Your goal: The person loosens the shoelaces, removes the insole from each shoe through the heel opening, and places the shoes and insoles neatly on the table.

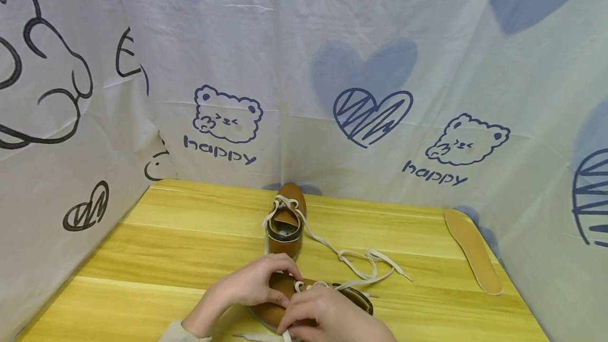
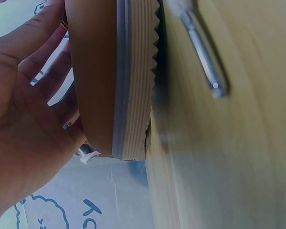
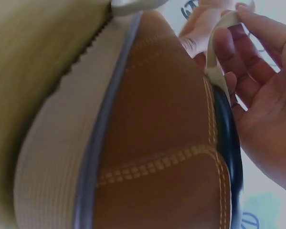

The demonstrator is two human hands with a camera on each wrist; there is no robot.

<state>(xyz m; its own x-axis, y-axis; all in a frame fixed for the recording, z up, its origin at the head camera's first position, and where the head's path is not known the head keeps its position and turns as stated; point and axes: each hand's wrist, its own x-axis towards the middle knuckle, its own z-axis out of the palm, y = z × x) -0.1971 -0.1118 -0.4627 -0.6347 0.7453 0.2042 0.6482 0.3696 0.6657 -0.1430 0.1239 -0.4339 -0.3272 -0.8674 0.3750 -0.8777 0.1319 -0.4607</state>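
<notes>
A brown shoe [image 1: 268, 314] with a pale, ridged sole lies sideways close to the person, toe to the left. The left hand [image 1: 256, 281] holds its toe end, thumb and fingers spread over the upper beside the front eyelets. Over the laced opening, the right hand [image 1: 328, 313] pinches a cream shoelace [image 3: 211, 55] between thumb and index finger; the lace stands up in a bend from the shoe in the right wrist view. A metal lace tip [image 2: 205, 62] rests on the table by the sole. Part of the lacing is hidden behind the right hand.
Behind stands a second brown shoe [image 1: 293, 197], toe away, laced at the front. Loose white lace [image 1: 323, 239] trails from it rightward in loops. A tan insole [image 1: 472, 252] lies at the right edge of the yellow wooden table [image 1: 190, 226]. Printed cloth [image 1: 304, 136] hangs behind.
</notes>
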